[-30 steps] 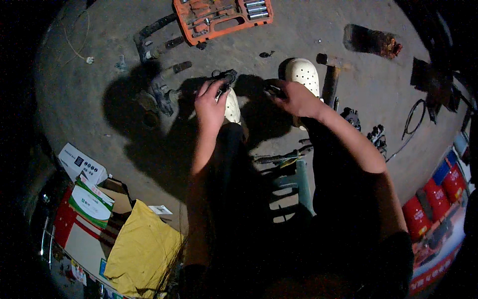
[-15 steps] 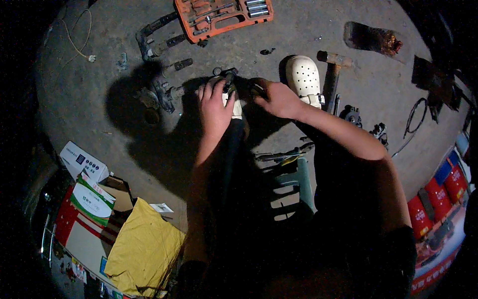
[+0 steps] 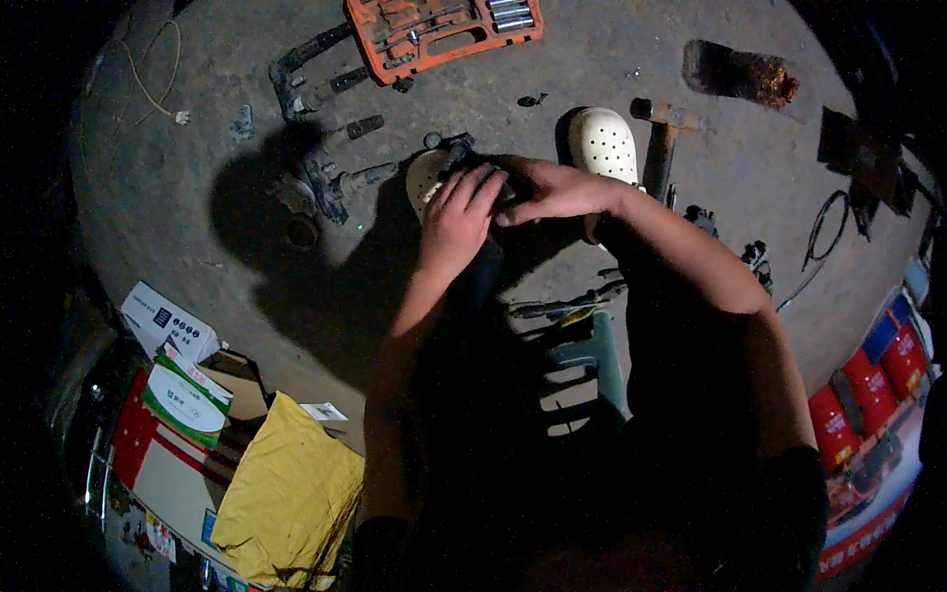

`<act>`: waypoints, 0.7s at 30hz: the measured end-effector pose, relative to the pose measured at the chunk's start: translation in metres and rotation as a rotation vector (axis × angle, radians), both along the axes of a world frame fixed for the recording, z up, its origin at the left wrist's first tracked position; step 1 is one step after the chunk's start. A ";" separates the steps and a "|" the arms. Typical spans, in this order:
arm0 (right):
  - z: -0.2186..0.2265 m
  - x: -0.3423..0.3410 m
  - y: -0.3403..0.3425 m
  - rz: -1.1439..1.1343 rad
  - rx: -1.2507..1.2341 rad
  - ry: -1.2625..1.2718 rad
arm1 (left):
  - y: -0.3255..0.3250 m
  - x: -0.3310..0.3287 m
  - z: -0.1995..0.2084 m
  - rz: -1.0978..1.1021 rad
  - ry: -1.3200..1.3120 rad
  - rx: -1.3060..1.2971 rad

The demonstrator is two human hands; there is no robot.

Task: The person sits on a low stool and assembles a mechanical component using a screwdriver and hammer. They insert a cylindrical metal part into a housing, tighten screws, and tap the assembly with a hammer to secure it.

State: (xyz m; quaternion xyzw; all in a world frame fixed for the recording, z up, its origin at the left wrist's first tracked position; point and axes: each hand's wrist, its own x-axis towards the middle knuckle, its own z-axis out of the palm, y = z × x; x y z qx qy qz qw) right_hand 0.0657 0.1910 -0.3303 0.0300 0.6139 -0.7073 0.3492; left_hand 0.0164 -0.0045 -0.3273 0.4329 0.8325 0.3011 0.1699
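Both hands meet in front of me over the left white clog (image 3: 422,181). The curled fingers of my left hand (image 3: 460,219) close on a dark, greasy-looking part (image 3: 457,150), much of it hidden by the hands and shadow. From the right, my right hand (image 3: 564,190) grips at the same spot, its thumb pointing left and its fingers bent. What exactly sits between the two hands is too dark to make out. The right white clog (image 3: 604,148) stands beyond my right wrist, partly covered by the forearm.
An orange socket set case (image 3: 449,54) lies at the far side. Dark metal linkage parts (image 3: 321,187) are to the left, and a hammer (image 3: 673,118) to the right. A green stool (image 3: 610,370) is below me. Boxes (image 3: 187,395) and a yellow bag (image 3: 286,493) stand near left.
My left hand has shifted right and slightly down to meet the right hand, uncovering more of the left clog. The right hand has turned inward and moved slightly right.
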 end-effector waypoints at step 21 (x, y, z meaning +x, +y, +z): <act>-0.105 0.205 0.077 -0.752 1.319 -0.212 | 0.009 -0.065 -0.003 0.425 -0.341 -0.085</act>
